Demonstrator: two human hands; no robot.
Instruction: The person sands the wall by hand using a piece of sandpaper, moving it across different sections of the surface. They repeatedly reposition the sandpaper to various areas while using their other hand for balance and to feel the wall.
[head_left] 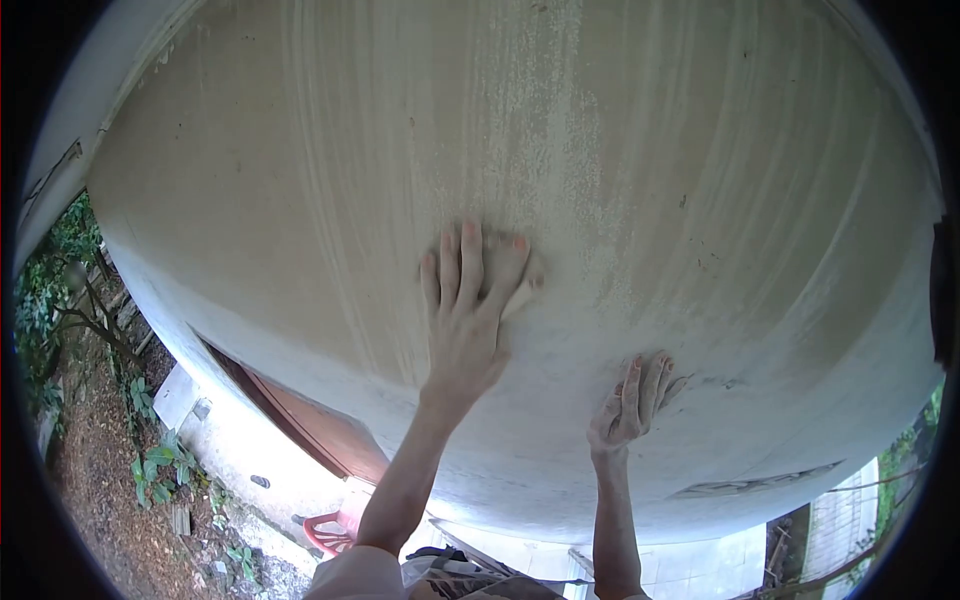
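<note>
My left hand (465, 320) presses flat against a large tan plastered surface (300, 200), its fingers stretched out and a little apart. A pale, flat piece (521, 297) shows at the thumb side of this hand. Most of that piece is hidden under the fingers, and its kind cannot be made out. Lower and to the right, my right hand (635, 403) rests on the paler band of the surface with its fingers extended and nothing visible in them. Whitish dust coats both hands. Light streaks and a speckled pale patch (540, 130) run along the plaster above my left hand.
At the lower left are a reddish-brown door or panel (310, 425) and part of a red plastic chair (328, 535). Leaf-covered ground (95, 470) and green plants (160, 470) lie farther left. A dark gap or vent (760, 482) shows at the lower right.
</note>
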